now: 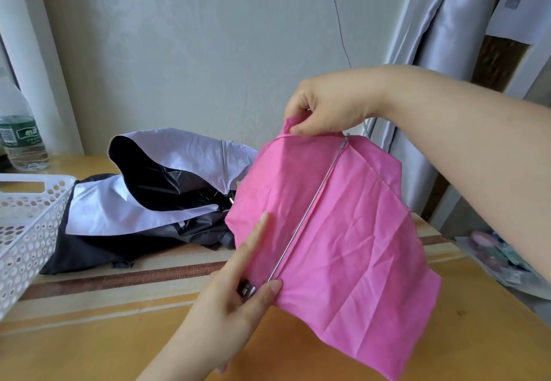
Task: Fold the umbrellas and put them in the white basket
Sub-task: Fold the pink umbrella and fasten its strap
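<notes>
A pink umbrella is held half collapsed above the wooden table, one metal rib running diagonally across its loose cloth. My left hand grips its lower end, thumb over the cloth by a dark metal part, fingers lying along the fabric. My right hand pinches the cloth's top edge at the rib's upper tip. A black and white umbrella lies crumpled on the table behind. The white basket with round holes stands at the left edge, touching that umbrella.
A plastic water bottle stands at the far left by the wall. Grey curtains hang at the right, and a thin cable runs down the wall. A plastic bag with coloured items lies beyond the table's right edge.
</notes>
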Available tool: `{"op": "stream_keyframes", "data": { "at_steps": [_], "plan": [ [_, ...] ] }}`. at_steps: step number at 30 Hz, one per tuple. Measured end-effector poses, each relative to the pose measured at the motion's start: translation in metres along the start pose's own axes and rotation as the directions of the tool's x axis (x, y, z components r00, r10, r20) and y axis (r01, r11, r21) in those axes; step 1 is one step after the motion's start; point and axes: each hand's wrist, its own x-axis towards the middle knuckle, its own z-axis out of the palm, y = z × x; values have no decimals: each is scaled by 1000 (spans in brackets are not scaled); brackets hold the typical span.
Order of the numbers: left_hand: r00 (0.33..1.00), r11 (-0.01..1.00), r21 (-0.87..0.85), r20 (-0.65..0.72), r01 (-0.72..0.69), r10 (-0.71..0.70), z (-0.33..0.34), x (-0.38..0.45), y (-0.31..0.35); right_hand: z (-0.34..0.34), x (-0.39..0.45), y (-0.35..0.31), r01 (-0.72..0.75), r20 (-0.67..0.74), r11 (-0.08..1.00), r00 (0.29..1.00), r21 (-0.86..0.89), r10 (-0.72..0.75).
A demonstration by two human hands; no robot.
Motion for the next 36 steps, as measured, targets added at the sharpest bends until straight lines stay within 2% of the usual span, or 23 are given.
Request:
{"op": "stream_keyframes", "data": {
  "at_steps": [3, 5, 9, 12, 15, 17, 20, 23, 27, 32, 34, 36],
  "plan": [
    [996, 990, 116, -26, -85, 89, 0, 1, -4, 12, 14, -4, -60, -129, 996, 990, -72, 50],
    [996, 988, 132, -30, -79, 84, -1, 3, -8, 21, 22, -6, -57, -191, 995, 981, -81, 41],
    [997, 991, 127, -65, -41, 49, -3, 4, -16, 21, 25, -5, -57, -292, 998, 954, 38, 66],
    [996, 988, 152, -78, -22, 34, -2, 4, -15, 13, 20, 1, -9, -387, 981, 918, 194, 85],
    [994, 986, 169, -111, -3, 22, -1, 4, -15, 7, 9, 12, 7, -474, 970, 873, 243, 112],
    [990, 988, 151, -138, 22, -1, -1, 4, -16, 6, 0, 18, -28, -423, 973, 897, 229, 125],
    [985, 986, 160, -169, 52, -25, -2, 4, -19, 10, -11, 23, -154, -240, 977, 953, 147, 186],
    [983, 987, 143, -181, 72, -45, -3, 4, -21, 19, -13, 26, -170, -129, 959, 971, 226, 202],
    [978, 992, 102, -200, 75, -54, -1, 4, -20, 25, -9, 28, -114, -185, 893, 960, 435, 212],
    [968, 996, 28, -240, 80, -71, -3, 4, -16, 29, -5, 25, -68, -273, 827, 926, 559, 260],
    [962, 996, -10, -258, 87, -87, -3, 4, -14, 32, -2, 23, -79, -316, 830, 901, 552, 296],
    [955, 993, -60, -274, 98, -110, -3, 4, -14, 34, 3, 17, -135, -385, 888, 865, 440, 322]
  ]
}}
